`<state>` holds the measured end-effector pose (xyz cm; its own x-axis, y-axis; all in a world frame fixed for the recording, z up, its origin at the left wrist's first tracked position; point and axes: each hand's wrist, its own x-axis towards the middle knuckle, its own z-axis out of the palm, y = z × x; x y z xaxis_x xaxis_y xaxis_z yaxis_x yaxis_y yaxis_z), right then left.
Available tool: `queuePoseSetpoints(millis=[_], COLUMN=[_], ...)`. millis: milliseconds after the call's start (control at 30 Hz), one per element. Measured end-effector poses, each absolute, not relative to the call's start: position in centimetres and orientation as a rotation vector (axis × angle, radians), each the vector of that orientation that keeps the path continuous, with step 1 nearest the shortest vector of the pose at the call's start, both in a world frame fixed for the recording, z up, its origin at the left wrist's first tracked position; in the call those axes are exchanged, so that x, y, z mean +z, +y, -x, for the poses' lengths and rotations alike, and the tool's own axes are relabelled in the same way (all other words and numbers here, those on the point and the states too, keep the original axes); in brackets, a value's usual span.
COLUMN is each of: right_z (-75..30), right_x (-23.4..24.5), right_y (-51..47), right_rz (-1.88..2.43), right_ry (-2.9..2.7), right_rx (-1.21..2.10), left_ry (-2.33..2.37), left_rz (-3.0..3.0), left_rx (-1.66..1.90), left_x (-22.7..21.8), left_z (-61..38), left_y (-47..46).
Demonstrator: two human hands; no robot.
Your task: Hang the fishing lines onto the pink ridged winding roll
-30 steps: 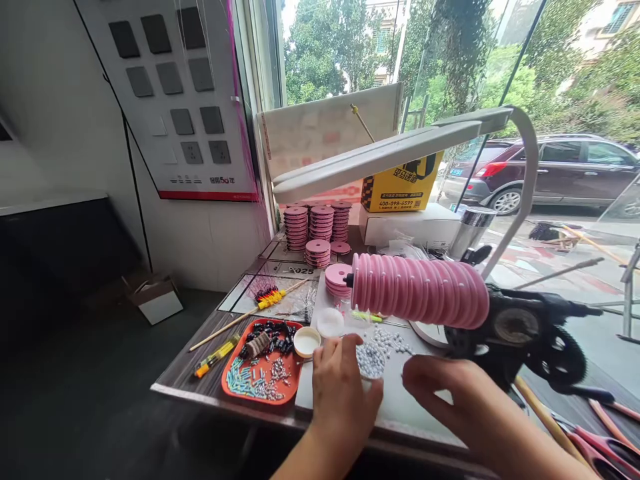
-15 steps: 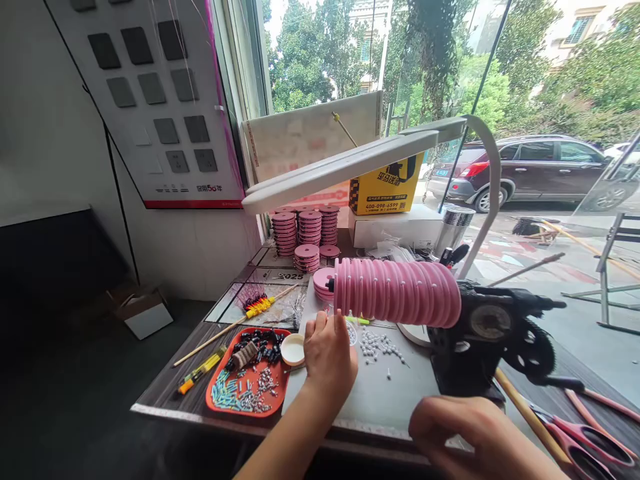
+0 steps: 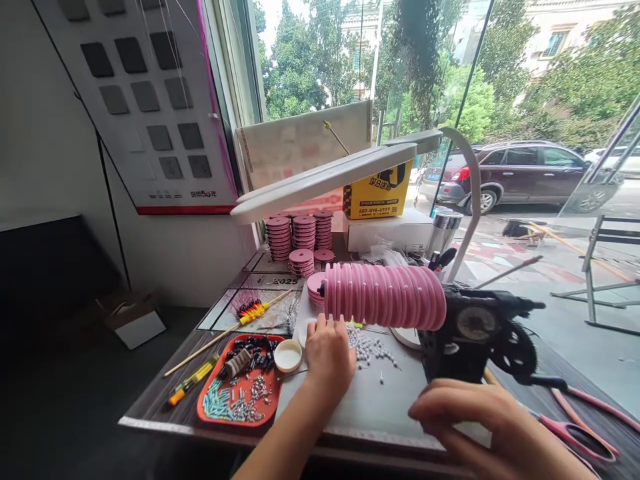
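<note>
My left hand (image 3: 330, 353) is just below the left end of a row of pink foam spools (image 3: 383, 297), beside a pile of white ball-headed pins (image 3: 370, 349). Its fingers are bent and close together; their tips and anything in them are hidden. The spools sit side by side on the shaft of a black winding machine (image 3: 477, 327), with white pin heads along them. In front of the machine, near the table edge, my right hand (image 3: 480, 420) is raised with curled fingers, thumb and forefinger close together. I cannot make out what it holds.
An orange tray (image 3: 273, 407) of small fittings stands on the left, with a white round lid (image 3: 288, 356) at its rim. Stacked pink spools (image 3: 304, 233) are behind. A white lamp (image 3: 330, 180) hangs over the table. Scissors (image 3: 585, 440) lie right, by the crank handle (image 3: 547, 382).
The whole view has shifted a little, with the table items appearing further left. My left hand's fingers now reach further forward under the spools. My right hand stays curled near the table edge.
</note>
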<state>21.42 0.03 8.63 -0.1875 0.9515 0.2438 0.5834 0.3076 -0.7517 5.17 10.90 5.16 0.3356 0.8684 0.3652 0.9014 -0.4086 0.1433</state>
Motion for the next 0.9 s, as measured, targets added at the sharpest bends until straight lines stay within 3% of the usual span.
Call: queuePoseSetpoints(millis=[167,267,367,567,900], right_z=[-24.5,-25.0,-24.7,-24.5,-24.1], right_x=[13.2,15.5,16.3,15.8,15.8], right_y=[2.2,4.4,6.1,6.6,6.4], right_rz=[1.327,1.254,1.237,1.263,1.295], right_ry=[-1.621,-1.524,-1.520,-1.492,-1.470], right_rx=[0.601,0.716,0.796,0.777,0.717], left_ry=[-1.605,-1.235,-0.946,-1.069,-1.092], left_rz=[2.612,2.750,2.532,2.355,2.434], left_rx=[-0.712,-1.103,-1.415,-1.122,-1.155], left_x=[7.0,8.8,10.9,12.8,12.3], left_z=[-4.1,-3.6,-3.4,-3.7,-3.8], left_y=[6.9,4.8,5.1,9.5,10.9])
